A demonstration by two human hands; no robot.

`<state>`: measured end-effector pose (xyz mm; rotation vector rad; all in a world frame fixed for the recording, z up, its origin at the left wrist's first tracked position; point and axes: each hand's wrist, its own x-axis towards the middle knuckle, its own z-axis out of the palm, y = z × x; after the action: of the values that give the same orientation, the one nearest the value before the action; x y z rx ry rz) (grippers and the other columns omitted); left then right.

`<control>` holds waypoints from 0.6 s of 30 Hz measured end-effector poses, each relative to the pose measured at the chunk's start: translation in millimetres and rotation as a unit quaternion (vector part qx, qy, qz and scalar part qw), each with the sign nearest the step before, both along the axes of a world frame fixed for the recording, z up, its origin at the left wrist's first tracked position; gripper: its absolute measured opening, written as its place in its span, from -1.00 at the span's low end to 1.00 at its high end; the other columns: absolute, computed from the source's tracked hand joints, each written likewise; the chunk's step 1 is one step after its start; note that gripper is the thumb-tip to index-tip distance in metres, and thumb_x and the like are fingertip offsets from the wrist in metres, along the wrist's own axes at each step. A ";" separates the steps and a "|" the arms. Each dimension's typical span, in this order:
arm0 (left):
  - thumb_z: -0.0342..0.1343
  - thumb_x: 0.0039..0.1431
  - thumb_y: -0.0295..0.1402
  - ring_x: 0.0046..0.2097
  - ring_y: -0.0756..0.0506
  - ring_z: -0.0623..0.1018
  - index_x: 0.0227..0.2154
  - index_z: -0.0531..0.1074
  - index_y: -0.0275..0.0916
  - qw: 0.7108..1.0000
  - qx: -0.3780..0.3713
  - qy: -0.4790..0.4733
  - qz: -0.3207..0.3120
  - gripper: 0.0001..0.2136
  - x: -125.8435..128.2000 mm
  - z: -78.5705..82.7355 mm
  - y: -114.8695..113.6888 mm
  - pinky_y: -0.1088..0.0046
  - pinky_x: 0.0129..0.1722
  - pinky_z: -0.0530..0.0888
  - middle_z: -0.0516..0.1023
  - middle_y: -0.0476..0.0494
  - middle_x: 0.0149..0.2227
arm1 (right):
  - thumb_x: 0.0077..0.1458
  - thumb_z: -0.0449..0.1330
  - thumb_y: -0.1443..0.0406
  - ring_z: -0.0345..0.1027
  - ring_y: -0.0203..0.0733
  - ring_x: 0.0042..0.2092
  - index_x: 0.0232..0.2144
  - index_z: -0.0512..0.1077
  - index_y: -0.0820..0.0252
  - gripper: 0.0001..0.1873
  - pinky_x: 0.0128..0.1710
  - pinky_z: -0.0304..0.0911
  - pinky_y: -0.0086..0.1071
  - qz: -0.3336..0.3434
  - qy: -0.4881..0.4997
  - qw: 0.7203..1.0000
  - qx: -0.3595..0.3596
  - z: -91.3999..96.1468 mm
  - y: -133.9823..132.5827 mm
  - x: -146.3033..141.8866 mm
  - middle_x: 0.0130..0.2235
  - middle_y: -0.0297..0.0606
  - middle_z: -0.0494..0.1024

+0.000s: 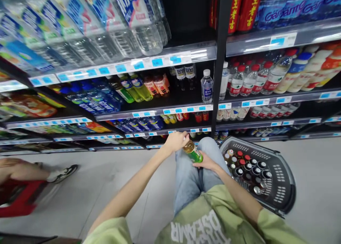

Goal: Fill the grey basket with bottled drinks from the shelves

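Over my lap is a plastic drink bottle [192,151] with brown liquid and a green label, tilted with its top toward the shelves. My left hand [176,141] is closed at its upper end, covering the cap. Lower down, my right hand [207,161] grips the bottle around its green base. Beside my right leg stands a dark grey shopping basket [285,176] holding several bottles with red, white and dark caps.
In front rise shelves [191,110] of drinks with blue price tags. A clear bottle [207,86] stands near a shelf's front edge, by the black upright post [221,59]. At left, another person's leg [23,169] shows beside a red stool-like object [23,199].
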<state>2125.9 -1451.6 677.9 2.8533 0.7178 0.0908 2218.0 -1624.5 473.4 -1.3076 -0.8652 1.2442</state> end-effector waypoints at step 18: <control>0.23 0.02 -0.12 -0.44 -0.03 0.33 -0.53 0.34 -0.16 0.814 -0.334 -0.392 0.267 -0.74 -14.4 -153.0 6.7 0.44 -0.38 0.28 0.33 0.05 -0.53 | -0.14 0.56 0.10 0.57 0.17 0.01 -0.06 0.45 0.19 -0.36 0.08 0.43 -0.08 0.060 -0.278 0.951 -0.124 -2.2 1.6 9.5 -0.05 -0.08 0.61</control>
<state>2111.4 -1444.9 524.9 1.6414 1.0374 0.8470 2227.5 -1622.9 471.2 -1.8823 -1.2253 1.1123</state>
